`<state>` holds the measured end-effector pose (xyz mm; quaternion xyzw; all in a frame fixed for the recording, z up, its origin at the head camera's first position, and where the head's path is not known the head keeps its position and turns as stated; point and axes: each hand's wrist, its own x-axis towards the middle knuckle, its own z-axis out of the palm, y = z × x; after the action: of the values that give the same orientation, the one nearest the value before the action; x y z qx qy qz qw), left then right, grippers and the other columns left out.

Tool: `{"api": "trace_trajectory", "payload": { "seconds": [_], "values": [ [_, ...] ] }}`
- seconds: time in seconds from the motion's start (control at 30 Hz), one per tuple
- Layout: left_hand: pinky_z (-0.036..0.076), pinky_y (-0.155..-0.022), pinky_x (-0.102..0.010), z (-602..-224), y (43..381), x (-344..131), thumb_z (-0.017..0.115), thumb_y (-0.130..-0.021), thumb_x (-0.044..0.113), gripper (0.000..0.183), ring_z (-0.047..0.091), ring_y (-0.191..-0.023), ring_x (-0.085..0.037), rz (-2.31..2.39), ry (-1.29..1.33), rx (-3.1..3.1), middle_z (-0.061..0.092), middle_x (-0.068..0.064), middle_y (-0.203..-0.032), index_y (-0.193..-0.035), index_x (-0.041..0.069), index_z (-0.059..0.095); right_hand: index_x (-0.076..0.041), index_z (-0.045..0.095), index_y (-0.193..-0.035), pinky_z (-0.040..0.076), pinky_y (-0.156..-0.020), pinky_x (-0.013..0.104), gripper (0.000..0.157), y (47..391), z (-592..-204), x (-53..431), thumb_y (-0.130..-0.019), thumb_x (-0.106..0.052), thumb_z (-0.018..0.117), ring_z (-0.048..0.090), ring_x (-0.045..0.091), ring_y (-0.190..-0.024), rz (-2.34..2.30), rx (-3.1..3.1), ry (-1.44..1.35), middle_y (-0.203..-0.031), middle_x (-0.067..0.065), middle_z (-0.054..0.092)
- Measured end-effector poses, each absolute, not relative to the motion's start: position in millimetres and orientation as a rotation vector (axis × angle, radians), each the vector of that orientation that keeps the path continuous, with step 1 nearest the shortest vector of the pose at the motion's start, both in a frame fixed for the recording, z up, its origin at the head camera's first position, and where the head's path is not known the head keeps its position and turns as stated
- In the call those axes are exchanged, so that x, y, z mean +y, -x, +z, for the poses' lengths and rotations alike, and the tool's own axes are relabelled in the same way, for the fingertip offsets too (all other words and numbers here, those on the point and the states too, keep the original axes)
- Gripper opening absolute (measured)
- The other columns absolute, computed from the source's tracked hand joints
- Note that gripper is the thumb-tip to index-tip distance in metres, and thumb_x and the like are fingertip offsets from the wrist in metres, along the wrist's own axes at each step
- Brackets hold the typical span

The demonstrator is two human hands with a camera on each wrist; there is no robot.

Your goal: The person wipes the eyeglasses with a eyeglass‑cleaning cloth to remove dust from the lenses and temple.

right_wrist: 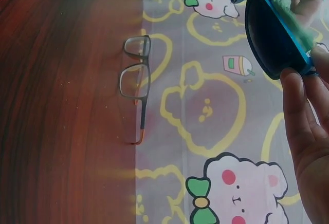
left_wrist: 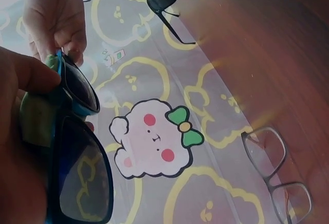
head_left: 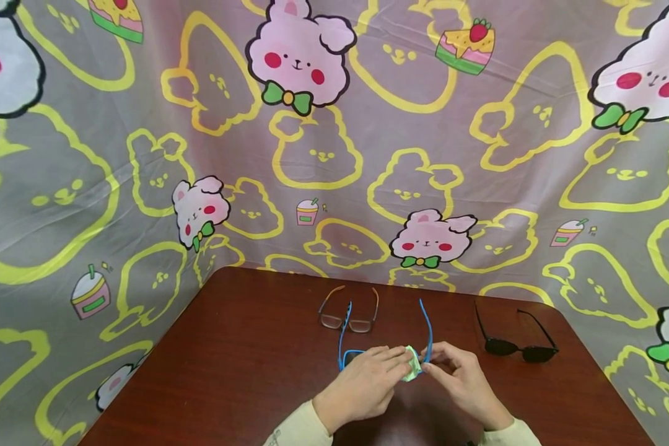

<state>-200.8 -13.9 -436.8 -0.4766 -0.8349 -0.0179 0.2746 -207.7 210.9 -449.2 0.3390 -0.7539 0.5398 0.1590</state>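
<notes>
Blue-framed sunglasses (head_left: pixel 428 337) with dark lenses are held up in front of the person, temples unfolded and pointing away. The right hand (head_left: pixel 461 379) pinches the frame's right corner by the hinge, as the right wrist view shows with a thumb (right_wrist: pixel 294 88) at the lens edge. A pale green cloth (head_left: pixel 411 365) lies against the lens. The left hand (head_left: pixel 365 381) holds that cloth on the sunglasses, its fingers over the front and its thumb at the frame in the left wrist view. Part of the cloth is hidden under the left hand.
Clear eyeglasses (head_left: pixel 360 325) with orange-brown temple tips rest on the dark red-brown table (head_left: pixel 240 347) behind the blue pair. Black sunglasses (head_left: pixel 520 350) lie on the right. A cartoon-printed curtain (head_left: pixel 334 204) closes off the back and sides.
</notes>
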Motion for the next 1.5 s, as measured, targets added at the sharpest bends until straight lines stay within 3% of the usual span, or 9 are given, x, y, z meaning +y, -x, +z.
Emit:
{"api": "trace_trajectory", "payload": {
  "seconds": [0.13, 0.63, 0.8, 1.13, 1.37, 1.5],
  "values": [
    [0.038, -0.100, -0.028, -436.9, 199.8, -13.1, 0.063, -0.082, 0.017, 0.035, 0.049, -0.122, -0.012, -0.079, 1.307, -2.257, 0.057, 0.002, -0.130, -0.117, 0.017, 0.059, -0.005, 0.063, -0.103, 0.053, -0.055, 0.031, 0.028, 207.0, -450.7, 210.8, -0.081, 0.013, 0.064, 0.065, 0.014, -0.074, 1.536, -2.164, -0.951, -0.086, 0.007, 0.067],
    [0.041, -0.093, -0.021, -440.9, 198.0, -12.1, 0.066, -0.081, 0.008, 0.025, 0.055, -0.108, -0.003, -0.158, 1.357, -2.164, 0.063, 0.011, -0.110, -0.102, 0.021, 0.061, -0.001, 0.064, -0.100, 0.052, -0.051, 0.030, 0.024, 203.4, -451.4, 208.3, -0.080, 0.011, 0.067, 0.064, 0.013, -0.068, 1.529, -2.215, -0.859, -0.082, 0.005, 0.067],
    [0.041, -0.091, -0.018, -439.7, 195.0, -15.8, 0.060, -0.084, 0.006, 0.025, 0.056, -0.104, -0.001, -0.225, 1.384, -2.155, 0.063, 0.011, -0.106, -0.106, 0.019, 0.061, -0.001, 0.064, -0.099, 0.052, -0.052, 0.028, 0.022, 204.5, -451.7, 208.4, -0.080, 0.009, 0.068, 0.063, 0.012, -0.068, 1.497, -2.211, -0.855, -0.081, 0.003, 0.066],
    [0.039, -0.093, -0.015, -433.4, 195.7, -26.4, 0.060, -0.086, 0.005, 0.023, 0.058, -0.104, -0.002, -0.395, 1.386, -1.935, 0.066, 0.008, -0.107, -0.106, 0.015, 0.067, 0.004, 0.065, -0.096, 0.052, -0.057, 0.021, 0.029, 200.7, -427.3, 203.4, -0.072, 0.020, 0.068, 0.063, 0.013, -0.067, 1.325, -2.163, -0.811, -0.080, 0.008, 0.065],
    [0.043, -0.090, -0.016, -426.9, 200.6, -31.4, 0.053, -0.091, 0.002, 0.020, 0.062, -0.098, -0.005, -0.556, 1.352, -1.806, 0.067, 0.002, -0.105, -0.103, 0.009, 0.067, -0.004, 0.067, -0.102, 0.050, -0.057, 0.020, 0.030, 208.6, -431.9, 211.0, -0.076, 0.010, 0.071, 0.060, 0.007, -0.071, 1.202, -2.214, -0.843, -0.084, -0.005, 0.063],
    [0.045, -0.088, -0.019, -420.5, 201.7, -33.9, 0.050, -0.092, 0.002, 0.020, 0.063, -0.096, -0.008, -0.589, 1.314, -1.730, 0.067, 0.000, -0.103, -0.101, 0.006, 0.067, -0.008, 0.068, -0.104, 0.049, -0.059, 0.019, 0.029, 212.8, -432.2, 213.0, -0.079, 0.005, 0.070, 0.058, 0.006, -0.072, 1.170, -2.219, -0.891, -0.086, -0.005, 0.063]
  ]
}}
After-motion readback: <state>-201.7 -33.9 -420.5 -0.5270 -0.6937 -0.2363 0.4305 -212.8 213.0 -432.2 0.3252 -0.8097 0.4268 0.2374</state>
